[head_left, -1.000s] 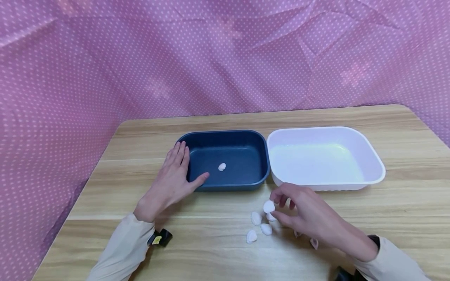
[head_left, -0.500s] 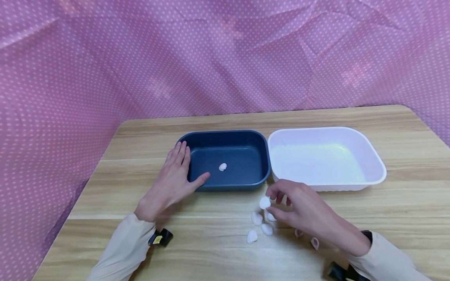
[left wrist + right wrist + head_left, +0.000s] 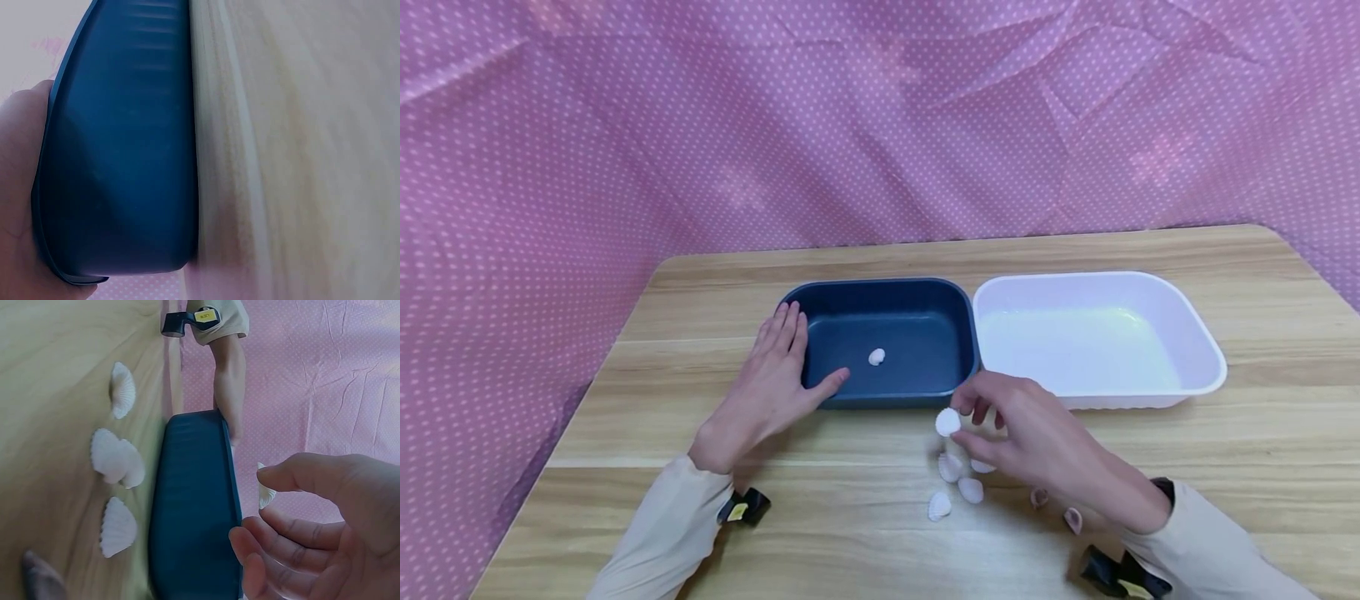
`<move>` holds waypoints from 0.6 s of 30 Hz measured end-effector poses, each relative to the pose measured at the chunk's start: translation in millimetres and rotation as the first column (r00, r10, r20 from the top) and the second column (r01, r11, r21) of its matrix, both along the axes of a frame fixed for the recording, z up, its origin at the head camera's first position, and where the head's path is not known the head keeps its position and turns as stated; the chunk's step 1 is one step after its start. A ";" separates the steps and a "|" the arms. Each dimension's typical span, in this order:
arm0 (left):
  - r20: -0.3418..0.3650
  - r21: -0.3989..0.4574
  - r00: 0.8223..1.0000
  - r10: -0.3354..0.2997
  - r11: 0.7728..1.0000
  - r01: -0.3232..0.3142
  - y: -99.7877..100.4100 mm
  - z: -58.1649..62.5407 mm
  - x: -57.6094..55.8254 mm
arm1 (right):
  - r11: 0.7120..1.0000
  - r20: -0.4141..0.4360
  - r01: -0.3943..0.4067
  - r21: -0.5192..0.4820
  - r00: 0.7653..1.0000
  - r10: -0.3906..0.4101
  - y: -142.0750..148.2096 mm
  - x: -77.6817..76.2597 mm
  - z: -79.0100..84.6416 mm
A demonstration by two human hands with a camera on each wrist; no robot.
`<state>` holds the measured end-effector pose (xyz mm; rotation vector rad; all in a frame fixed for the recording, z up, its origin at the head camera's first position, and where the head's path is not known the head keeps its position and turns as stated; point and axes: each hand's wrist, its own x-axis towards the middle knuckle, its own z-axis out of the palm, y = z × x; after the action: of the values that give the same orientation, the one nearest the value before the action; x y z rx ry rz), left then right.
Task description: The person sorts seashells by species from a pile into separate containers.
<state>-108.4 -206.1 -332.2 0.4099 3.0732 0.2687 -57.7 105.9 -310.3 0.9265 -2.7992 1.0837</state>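
Right hand (image 3: 1030, 421) pinches 1 white fan-shaped seashell (image 3: 948, 422), just on the near side of the navy rectangular plastic tray (image 3: 887, 329); left hand (image 3: 763, 379) lies spread over its rim. That edge-only pinch could slip.

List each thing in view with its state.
Blue tub: upright, one white shell inside
White tub: upright
Held shell: raised, pinched by right fingers
Four white shells: lying on table
Two pinkish shells: likewise
Left fingers: extended on blue tub's edge
Pink cloth: hanging, creased

shells (image 3: 119, 527): ridged | blue tub (image 3: 925, 337): smooth plastic | white tub (image 3: 1075, 350): glossy plastic | table (image 3: 820, 533): wood-grained
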 end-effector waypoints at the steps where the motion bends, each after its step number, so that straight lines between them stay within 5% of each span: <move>1: -0.001 0.001 1.000 -0.001 1.000 0.001 0.1 -0.1 0.0 | 1.000 -0.001 0.000 0.001 1.000 0.000 -0.9 -0.8 0.8; 18: -0.002 -0.001 1.000 -0.001 1.000 0.001 -0.6 -0.5 -0.8 | 1.000 -0.060 0.009 -0.004 0.998 -0.009 -11.5 -17.3 5.8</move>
<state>-109.2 -206.7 -332.7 0.4124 3.0747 0.2664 -75.0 94.4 -304.5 0.9284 -2.7497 1.0423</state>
